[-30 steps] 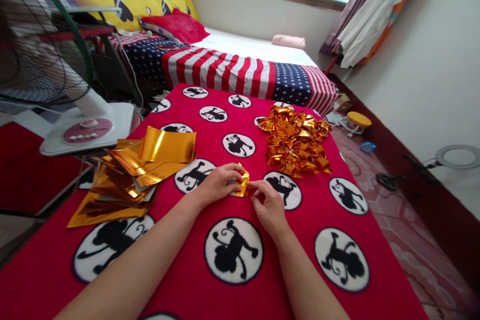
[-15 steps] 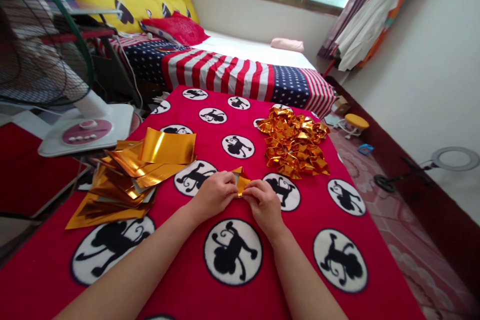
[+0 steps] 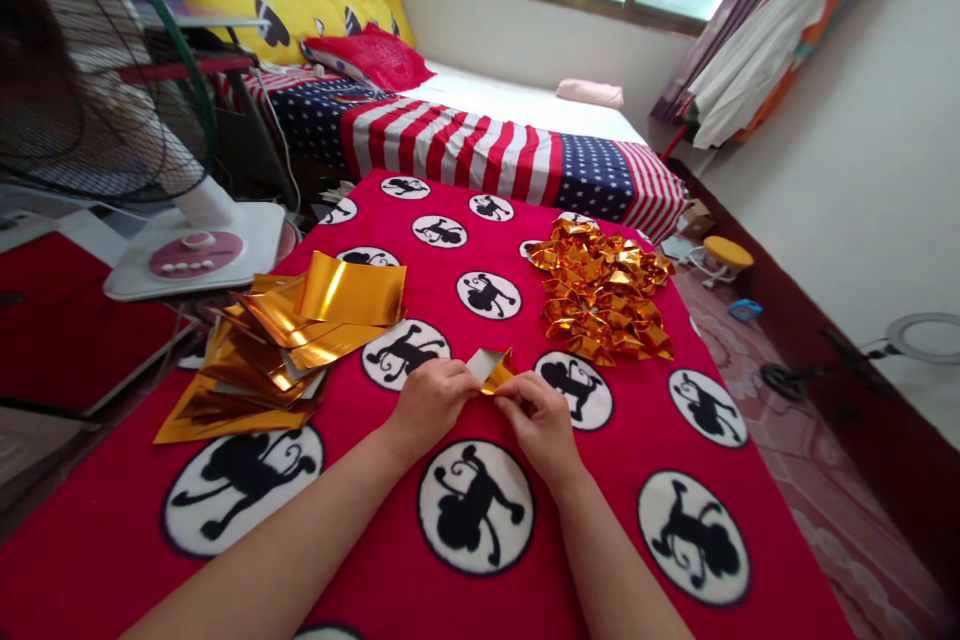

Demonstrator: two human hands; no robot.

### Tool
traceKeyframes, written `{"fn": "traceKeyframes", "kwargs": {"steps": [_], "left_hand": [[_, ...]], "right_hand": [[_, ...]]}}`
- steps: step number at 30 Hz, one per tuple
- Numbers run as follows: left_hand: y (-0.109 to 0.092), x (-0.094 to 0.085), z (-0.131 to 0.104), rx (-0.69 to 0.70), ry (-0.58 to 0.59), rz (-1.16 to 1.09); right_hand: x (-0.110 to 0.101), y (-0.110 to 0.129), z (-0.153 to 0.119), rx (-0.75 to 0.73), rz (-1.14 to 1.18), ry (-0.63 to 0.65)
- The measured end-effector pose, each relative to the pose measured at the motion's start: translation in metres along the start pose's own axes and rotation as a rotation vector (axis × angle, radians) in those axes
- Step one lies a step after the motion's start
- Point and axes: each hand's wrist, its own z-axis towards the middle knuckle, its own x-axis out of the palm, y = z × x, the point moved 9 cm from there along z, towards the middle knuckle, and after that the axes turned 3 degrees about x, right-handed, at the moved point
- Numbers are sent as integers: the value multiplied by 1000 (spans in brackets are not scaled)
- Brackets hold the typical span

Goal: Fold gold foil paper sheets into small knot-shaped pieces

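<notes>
Between my hands is a small sheet of gold foil paper (image 3: 496, 375), partly folded, its pale back showing on the left and shiny gold on the right. My left hand (image 3: 437, 402) pinches its left side with closed fingers. My right hand (image 3: 538, 417) grips the right edge between thumb and fingertips. Left of my hands lies a loose pile of flat gold foil sheets (image 3: 352, 290). Beyond my right hand, to the right, sits a heap of folded gold foil pieces (image 3: 606, 285).
The table is covered by a red cloth (image 3: 360, 560) with monkey prints. A fan (image 3: 199, 250) stands at its left edge. A bed with a flag-patterned cover (image 3: 457, 140) lies beyond. On the floor at right are a yellow stool (image 3: 727, 253) and a ring-light stand (image 3: 862, 357).
The foil paper has opened out on its left, showing more of its pale back. Both hands still hold it. The whole view has shifted slightly, so things appear farther right.
</notes>
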Motion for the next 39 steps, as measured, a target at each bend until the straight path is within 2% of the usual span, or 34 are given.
{"fn": "traceKeyframes", "kwargs": {"steps": [5,10,16,25,30,34,39], "left_hand": [[-2,-4,-7,-45,-10,10],[-5,-4,-2,8,-9,55],[-2,-2,11,50,-37,172],[-14,-5,-11,45,-27,164],[-11,-6,-5,19,-62,138],[-9,-3,0,11,-44,157],[-9,-3,-10,-5,-34,83]], "right_hand": [[1,-8,4,65,-13,-15],[0,-8,5,93,-34,-51],[2,-6,2,74,-27,-42],[3,-3,1,39,-42,-3],[5,1,0,-20,-59,20],[7,7,-1,-69,-187,5],[8,10,-2,-46,-280,-8]]}}
